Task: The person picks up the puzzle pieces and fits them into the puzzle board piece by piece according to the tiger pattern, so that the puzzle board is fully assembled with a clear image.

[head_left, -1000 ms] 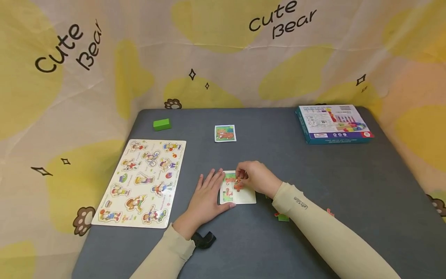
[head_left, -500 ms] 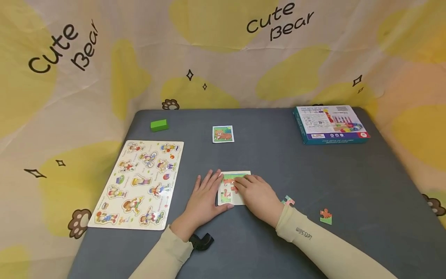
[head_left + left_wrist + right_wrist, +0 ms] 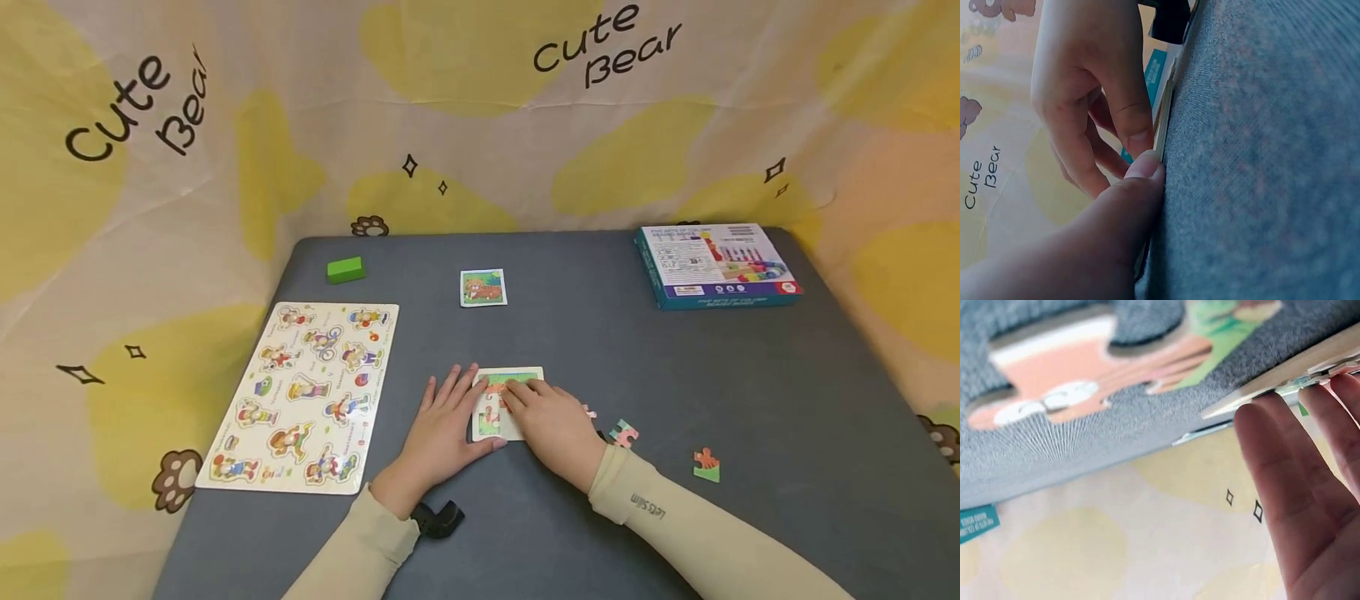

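Observation:
A small white puzzle board [image 3: 512, 429] lies on the table, with several jigsaw pieces [image 3: 489, 419] set along its left and top. My left hand [image 3: 442, 429] steadies it, fingers straight at the left edge and thumb at the lower left corner. In the left wrist view, that thumb [image 3: 1141, 172] touches the board's rim. My right hand [image 3: 558, 423] presses its fingertips onto the pieces near the board's middle and hides the right part. Beside it lie loose jigsaw pieces [image 3: 624, 433], one orange and green [image 3: 707, 465]. A loose piece [image 3: 1066, 369] looms large in the right wrist view.
A picture card with a bear [image 3: 483, 288] lies beyond the board. On the left is a large peg-puzzle board [image 3: 296, 417], with a green block [image 3: 346, 270] behind it. A boxed toy set [image 3: 720, 267] sits at the back right of the grey table [image 3: 787, 375].
My right hand pinched an orange piece over the board; now its fingers lie extended and press down there. The right forearm shifted, uncovering loose pieces. My left hand stayed in place.

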The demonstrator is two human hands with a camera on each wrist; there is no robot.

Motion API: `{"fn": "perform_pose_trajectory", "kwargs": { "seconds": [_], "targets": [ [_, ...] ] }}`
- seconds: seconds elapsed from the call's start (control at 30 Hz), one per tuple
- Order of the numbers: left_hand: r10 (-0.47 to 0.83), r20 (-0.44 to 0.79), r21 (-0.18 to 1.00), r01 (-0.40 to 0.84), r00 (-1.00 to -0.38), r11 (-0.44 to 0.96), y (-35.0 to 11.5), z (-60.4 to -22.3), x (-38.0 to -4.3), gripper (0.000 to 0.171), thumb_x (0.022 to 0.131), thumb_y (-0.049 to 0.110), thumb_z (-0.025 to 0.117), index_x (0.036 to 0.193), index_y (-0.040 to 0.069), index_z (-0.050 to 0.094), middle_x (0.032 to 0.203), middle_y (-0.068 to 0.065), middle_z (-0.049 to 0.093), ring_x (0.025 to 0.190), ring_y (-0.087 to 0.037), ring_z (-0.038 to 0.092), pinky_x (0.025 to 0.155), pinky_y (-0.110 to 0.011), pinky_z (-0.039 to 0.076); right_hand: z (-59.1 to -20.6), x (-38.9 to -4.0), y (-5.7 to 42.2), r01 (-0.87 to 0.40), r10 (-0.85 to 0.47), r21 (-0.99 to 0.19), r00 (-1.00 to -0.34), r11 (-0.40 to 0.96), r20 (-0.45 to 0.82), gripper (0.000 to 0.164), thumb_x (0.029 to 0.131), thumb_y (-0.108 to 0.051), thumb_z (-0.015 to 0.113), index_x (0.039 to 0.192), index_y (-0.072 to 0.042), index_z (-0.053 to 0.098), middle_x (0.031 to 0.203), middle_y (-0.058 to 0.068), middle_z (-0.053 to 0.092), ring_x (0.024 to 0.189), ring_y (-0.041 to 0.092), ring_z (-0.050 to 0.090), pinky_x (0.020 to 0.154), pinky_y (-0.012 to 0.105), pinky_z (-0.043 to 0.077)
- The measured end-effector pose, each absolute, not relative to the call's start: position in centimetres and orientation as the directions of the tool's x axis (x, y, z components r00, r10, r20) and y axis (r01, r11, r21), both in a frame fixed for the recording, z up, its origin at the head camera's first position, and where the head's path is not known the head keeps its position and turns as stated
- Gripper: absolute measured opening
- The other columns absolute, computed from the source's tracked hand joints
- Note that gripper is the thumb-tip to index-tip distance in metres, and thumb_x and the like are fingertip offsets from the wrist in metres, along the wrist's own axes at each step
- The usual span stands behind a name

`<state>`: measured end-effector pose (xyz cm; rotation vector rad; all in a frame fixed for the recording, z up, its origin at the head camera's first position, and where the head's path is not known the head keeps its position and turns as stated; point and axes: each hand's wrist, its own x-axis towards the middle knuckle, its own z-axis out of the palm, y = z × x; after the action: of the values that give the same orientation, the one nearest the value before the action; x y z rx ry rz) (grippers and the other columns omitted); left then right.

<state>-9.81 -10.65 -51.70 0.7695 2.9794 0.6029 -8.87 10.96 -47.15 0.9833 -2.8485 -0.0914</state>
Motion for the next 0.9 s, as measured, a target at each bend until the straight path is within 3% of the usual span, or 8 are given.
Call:
{"fn": "perform_pose_trajectory", "kwargs": {
  "seconds": [0.23,0.57,0.9],
  "targets": [
    [0.465,0.061,0.368,0.453,-0.883,0.812,-10.62,-51.53,-9.84,0.095,0.091,0.061,0.074,0.164,0.012,0.038,0.174,-0.005,0.021,0.161,-0.029,0.012,0.128,-0.056,0.006,-47.71,-8.97,10.82,-0.617,-0.63,0.127,-0.759,0.777,0.167,0.036,0.099,-0.016,0.073,0.133,-0.006,0.07,0.134,0.01,0.065,0.117,0.03,0.065,0.099,0.043,0.057],
    [0.467,0.077,0.378,0.459,-0.881,0.804,-10.98,-51.16,-9.81,0.094,0.09,0.059,0.076,0.162,0.011,0.04,0.173,-0.008,0.025,0.16,-0.031,0.014,0.127,-0.059,0.007,-47.92,-9.42,10.88,-0.619,-0.61,0.011,-0.77,0.785,0.183,0.041,0.094,-0.016,0.077,0.134,-0.01,0.071,0.133,0.006,0.067,0.118,0.028,0.063,0.098,0.04,0.058],
    [0.477,0.091,0.377,0.474,-0.874,0.796,-10.9,-51.26,-9.89,0.094,0.09,0.058,0.077,0.162,0.01,0.04,0.172,-0.009,0.025,0.16,-0.032,0.015,0.127,-0.059,0.008,-48.14,-9.05,10.63,-0.562,-0.565,0.061,-0.817,0.825,0.112,0.047,0.099,-0.021,0.071,0.144,-0.007,0.065,0.145,0.008,0.061,0.13,0.028,0.057,0.101,0.04,0.056]
  ]
}}
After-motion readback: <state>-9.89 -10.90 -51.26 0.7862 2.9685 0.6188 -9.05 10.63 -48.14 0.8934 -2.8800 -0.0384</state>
